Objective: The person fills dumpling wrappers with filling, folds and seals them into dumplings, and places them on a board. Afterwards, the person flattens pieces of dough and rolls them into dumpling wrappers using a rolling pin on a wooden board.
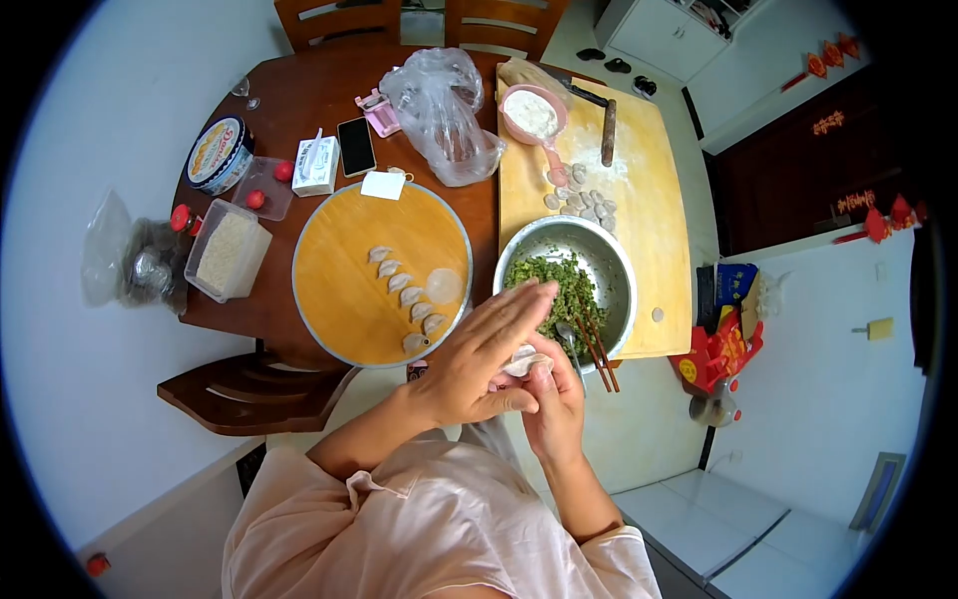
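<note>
While holding left hand (474, 354) open above, with straight fingers and thumb apart, clamping a pale dumpling (524, 361) between thumb and fingers of right hand (556, 404). Just ahead of right hand: metal bowl (623, 245) of chopped greens (547, 272), with spoon (566, 331) and chopsticks (601, 357) in it. Ahead and left of left hand: round board (334, 240), bearing seven shaped dumplings (410, 297) and one flat wrapper (443, 286). Beyond bowl: dough pieces (599, 207) on rectangular board (654, 270).

A single head-worn view looks forward and steeply down from above the torso, wide enough to include surrounding walls.
</note>
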Available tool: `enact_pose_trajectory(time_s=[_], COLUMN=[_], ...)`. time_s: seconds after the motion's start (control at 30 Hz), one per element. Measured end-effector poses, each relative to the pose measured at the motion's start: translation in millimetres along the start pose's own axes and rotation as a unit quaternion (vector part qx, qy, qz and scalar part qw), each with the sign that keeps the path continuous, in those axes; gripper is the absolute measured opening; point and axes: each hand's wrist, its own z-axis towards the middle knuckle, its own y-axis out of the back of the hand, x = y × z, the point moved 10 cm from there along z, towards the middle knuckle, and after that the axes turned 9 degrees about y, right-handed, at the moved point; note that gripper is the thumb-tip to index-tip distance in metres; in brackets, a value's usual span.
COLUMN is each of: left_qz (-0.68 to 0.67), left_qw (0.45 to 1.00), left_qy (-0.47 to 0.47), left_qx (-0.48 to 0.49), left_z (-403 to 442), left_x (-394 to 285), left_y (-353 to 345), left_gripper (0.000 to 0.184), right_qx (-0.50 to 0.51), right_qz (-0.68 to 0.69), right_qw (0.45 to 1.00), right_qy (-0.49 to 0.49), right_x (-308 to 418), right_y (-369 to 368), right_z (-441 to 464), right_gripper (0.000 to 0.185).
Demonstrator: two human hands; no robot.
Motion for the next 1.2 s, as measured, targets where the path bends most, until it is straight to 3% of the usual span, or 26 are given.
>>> enact_pose_trajectory(time_s=[0.07,0.23,0.33,0.43,0.63,0.8,0.9,1.0,1.07,1.17,1.2], left_qz=[-0.059,0.002,0.069,0.032,0.029,0.036,-0.057,-0.109,-0.065,-0.059,-0.103], left_qw=[0.998,1.0,0.997,0.997,0.999,0.999,0.996,0.988,0.99,0.991,0.976], left_qy=[0.03,-0.002,-0.025,0.006,-0.006,-0.021,0.031,0.084,0.074,0.108,0.189], left_qx=[-0.024,0.001,-0.003,-0.072,-0.012,-0.002,-0.053,0.063,0.101,0.06,0.017], left_z=[-1.4,-3.7,-4.5,-0.3,-9.1,-9.9,-1.9,-6.5,-21.0,-47.4,-65.3], left_x=[3.5,3.3,4.1,5.5,16.3,19.9,20.3,33.0,43.5,65.2,88.4], left_y=[1.0,-9.1,-13.8,-8.0,-24.0,-28.2,-22.3,-43.7,-58.9,-63.0,-58.8], left_gripper=[0.061,0.044,0.047,0.051,0.05,0.045,0.047,0.049,0.039,0.032,0.03], right_qx=[0.003,-0.047,-0.059,-0.042,-0.046,-0.046,-0.014,0.022,0.029,0.056,0.059], right_qz=[0.041,0.071,0.09,0.113,0.149,0.09,-0.008,-0.096,-0.107,-0.123,-0.138], right_qw=[0.999,0.996,0.994,0.992,0.987,0.995,0.999,0.991,0.988,0.981,0.978], right_qy=[-0.004,-0.007,-0.01,-0.034,-0.031,-0.012,-0.028,-0.089,-0.109,-0.142,-0.148], right_x=[0.5,-4.5,-6.7,-4.8,-10.8,-2.7,3.5,-16.0,-38.2,-51.0,-54.6], right_y=[-1.2,9.1,15.9,16.3,30.5,36.3,34.4,51.9,66.7,60.7,61.4], right_z=[0.4,-3.0,-1.8,4.0,-1.3,-0.5,5.1,-5.3,-11.8,-9.2,-9.9], right_gripper=[0.045,0.043,0.042,0.043,0.043,0.04,0.036,0.035,0.035,0.031,0.031])
